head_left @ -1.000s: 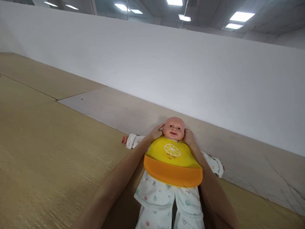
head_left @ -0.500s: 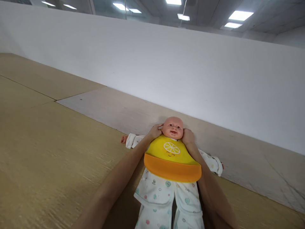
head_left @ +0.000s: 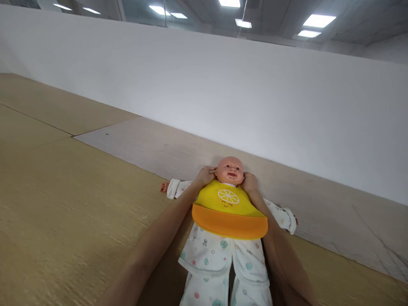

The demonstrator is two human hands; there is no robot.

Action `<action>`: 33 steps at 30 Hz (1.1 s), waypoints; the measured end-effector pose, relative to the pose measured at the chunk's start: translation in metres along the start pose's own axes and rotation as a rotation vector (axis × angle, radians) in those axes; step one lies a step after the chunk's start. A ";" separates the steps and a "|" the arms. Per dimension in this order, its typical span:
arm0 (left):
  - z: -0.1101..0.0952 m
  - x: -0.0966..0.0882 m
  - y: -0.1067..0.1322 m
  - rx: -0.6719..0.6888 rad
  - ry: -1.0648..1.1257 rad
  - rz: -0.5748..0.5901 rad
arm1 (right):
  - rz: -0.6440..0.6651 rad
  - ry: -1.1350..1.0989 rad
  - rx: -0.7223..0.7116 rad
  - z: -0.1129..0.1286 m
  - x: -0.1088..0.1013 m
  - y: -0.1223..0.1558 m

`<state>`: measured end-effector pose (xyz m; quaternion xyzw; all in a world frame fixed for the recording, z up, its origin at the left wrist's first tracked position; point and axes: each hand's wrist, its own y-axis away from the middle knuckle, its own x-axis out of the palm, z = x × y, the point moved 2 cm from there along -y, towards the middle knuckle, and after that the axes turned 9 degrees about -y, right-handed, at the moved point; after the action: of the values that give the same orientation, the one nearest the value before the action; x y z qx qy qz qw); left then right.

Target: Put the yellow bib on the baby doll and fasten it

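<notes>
A baby doll (head_left: 230, 170) lies on its back with both arms spread, in white printed pajamas (head_left: 208, 250). Over its chest is a yellow bib (head_left: 210, 193) with a white citrus-slice print and an orange catch pocket at the bottom. My left hand (head_left: 205, 175) is at the left side of the doll's neck, its fingers bent around the bib's upper edge. On the other side my right hand (head_left: 250, 182) is closed at the bib's neck end, its fingertips tucked behind the doll's head and hidden. The back of the neck cannot be seen.
The doll rests on a wooden surface (head_left: 79, 204) with a paler strip (head_left: 153, 140) along the back. A white wall (head_left: 204, 89) rises behind its head, with glass panes above. Seams run across the boards at the left.
Both hands stay at the doll's neck with hardly any movement. The bib's lower edge sits very slightly higher, and the whole view has shifted a little.
</notes>
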<state>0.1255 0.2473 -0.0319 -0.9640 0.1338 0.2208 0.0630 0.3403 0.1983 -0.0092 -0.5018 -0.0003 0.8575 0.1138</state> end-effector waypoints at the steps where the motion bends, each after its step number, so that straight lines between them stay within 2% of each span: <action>1: 0.000 0.000 0.000 -0.011 -0.006 0.004 | 0.005 -0.008 0.000 -0.002 0.001 -0.001; 11: -0.003 -0.004 0.002 -0.077 0.105 0.033 | 0.032 -0.211 0.008 -0.014 0.007 -0.008; 18: -0.013 -0.021 0.027 -0.136 0.224 0.081 | 0.056 -0.511 0.097 -0.030 -0.004 0.001; 22: -0.021 -0.035 0.048 -0.166 0.158 0.090 | 0.005 -0.640 0.169 -0.033 -0.016 0.026; 27: -0.039 -0.054 0.081 -0.118 0.036 0.022 | -0.072 -0.773 0.167 -0.025 -0.038 0.074; 33: -0.040 -0.053 0.131 -0.201 0.253 0.077 | -0.102 -0.859 0.149 -0.017 -0.050 0.129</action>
<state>0.0586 0.1270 0.0196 -0.9798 0.1547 0.1121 -0.0596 0.3534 0.0605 0.0109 -0.0894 -0.0105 0.9793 0.1812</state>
